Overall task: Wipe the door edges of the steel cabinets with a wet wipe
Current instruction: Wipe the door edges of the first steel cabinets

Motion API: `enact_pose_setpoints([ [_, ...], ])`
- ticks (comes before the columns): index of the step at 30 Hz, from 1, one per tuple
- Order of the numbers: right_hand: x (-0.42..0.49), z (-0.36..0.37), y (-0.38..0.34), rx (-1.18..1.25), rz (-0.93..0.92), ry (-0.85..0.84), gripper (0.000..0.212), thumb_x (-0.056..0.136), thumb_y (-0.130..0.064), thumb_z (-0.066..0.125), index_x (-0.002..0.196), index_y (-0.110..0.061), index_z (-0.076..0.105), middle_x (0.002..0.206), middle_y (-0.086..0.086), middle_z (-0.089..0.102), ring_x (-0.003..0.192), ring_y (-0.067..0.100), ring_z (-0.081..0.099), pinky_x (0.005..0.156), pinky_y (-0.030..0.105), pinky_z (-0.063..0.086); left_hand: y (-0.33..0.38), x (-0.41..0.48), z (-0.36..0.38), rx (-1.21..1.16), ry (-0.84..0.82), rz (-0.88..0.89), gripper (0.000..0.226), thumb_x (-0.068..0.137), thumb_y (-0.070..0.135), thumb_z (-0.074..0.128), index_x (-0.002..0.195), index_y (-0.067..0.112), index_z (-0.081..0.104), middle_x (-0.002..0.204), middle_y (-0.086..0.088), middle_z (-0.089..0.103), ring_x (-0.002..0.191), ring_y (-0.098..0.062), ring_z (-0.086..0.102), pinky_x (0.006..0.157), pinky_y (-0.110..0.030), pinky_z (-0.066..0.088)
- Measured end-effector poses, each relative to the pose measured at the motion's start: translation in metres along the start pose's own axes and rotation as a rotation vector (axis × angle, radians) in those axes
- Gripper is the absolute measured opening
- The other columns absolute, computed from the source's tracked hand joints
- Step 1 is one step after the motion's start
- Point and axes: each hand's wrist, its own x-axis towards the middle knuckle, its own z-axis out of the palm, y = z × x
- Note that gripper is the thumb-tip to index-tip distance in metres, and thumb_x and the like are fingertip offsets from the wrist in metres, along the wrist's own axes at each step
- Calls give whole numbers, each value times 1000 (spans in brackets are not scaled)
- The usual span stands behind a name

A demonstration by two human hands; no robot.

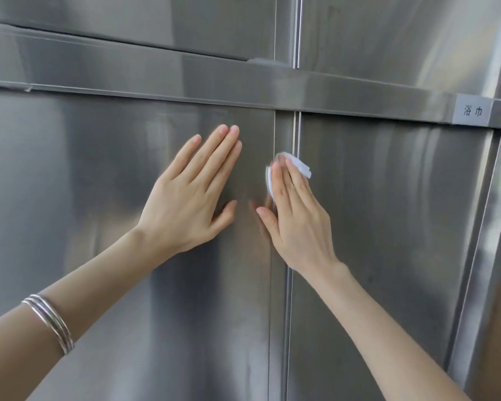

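All round, brushed steel: upper doors (156, 18) above a horizontal rail (156, 70), and below it a left door (84, 198) and a right door (388, 212), parted by a narrow upright strip (284, 314) with a thin seam on either side. At the far right a steel post (480, 256), and past it a brownish surface with dark marks, too little in view to name. Across the lower doors, two bare forearms reaching up and covering part of the steel, the left one ringed by a stack of thin silver bangles (51, 322). Left hand (185, 195) laid flat on the left door near its right edge, fingers (211, 157) straight and close together, thumb spread, holding nothing. Right hand (297, 221) just beside it over the strip, fingers (287, 180) straight, pressing a folded white wet wipe (301, 167) against the steel where the strip meets the right door's edge. White showing past the fingertips and along the index-finger side, the rest hidden under the hand; thumb stretched out to the left. At the rail's right end, above the right door, a small grey label (473, 111) printed with two characters, 浴巾.
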Motion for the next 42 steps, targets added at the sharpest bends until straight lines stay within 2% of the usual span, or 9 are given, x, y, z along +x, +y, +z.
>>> enact_pose_setpoints([
  [5,-18,11,-9,32,63,-2,60,101,-39,28,142,6,29,149,18,31,141,27,25,108,37,38,1,-1,0,-6,12,-11,73,92,38,37,152,-1,20,161,-15,14,150,-25,11,123,-41,10],
  [9,-99,10,-20,4,-47,-135,57,100,-35,34,138,7,32,146,21,33,137,32,31,100,39,45,1,1,-2,-30,20,-13,74,90,36,42,151,0,22,160,-15,18,149,-25,14,122,-41,11],
  [12,-77,10,-12,25,-50,-81,55,101,-34,32,138,7,31,146,21,34,137,31,30,104,39,42,5,-3,-1,-55,32,-12,71,91,34,42,151,1,25,160,-15,19,149,-25,15,122,-43,12],
  [17,-72,23,-12,55,5,-5,55,103,-33,29,140,7,31,147,20,33,139,30,28,105,40,41,49,-58,11,-134,-5,29,66,90,27,42,150,3,30,159,-12,23,148,-24,19,122,-44,12],
  [22,-162,29,-34,68,-16,-132,53,102,-30,30,136,9,32,145,23,33,137,34,30,103,43,42,83,-117,19,-196,-71,14,69,86,27,50,149,4,33,159,-10,25,148,-24,20,121,-47,14],
  [28,-143,46,-35,209,87,41,53,103,-30,27,141,7,30,149,20,31,141,28,23,112,41,31,111,-147,28,-229,-62,-39,69,88,36,47,148,3,34,158,-11,25,149,-24,19,121,-48,12],
  [31,-190,55,-50,236,129,31,51,103,-27,25,140,7,30,149,19,32,141,27,24,113,41,30,127,-158,32,-236,-56,-92,69,90,36,46,148,3,33,159,-11,24,149,-24,16,121,-46,9],
  [35,-274,59,-66,318,142,-46,44,100,-18,29,136,7,35,146,17,34,138,27,31,104,44,40,145,-190,38,-205,-74,-69,68,90,28,51,150,5,31,160,-8,22,149,-23,15,122,-46,10],
  [42,-267,63,-69,368,213,-39,52,101,-29,26,144,0,19,153,12,20,143,20,17,115,39,24,177,-242,47,-181,-108,-106,67,88,25,55,149,6,34,159,-8,23,149,-26,16,120,-51,12],
])
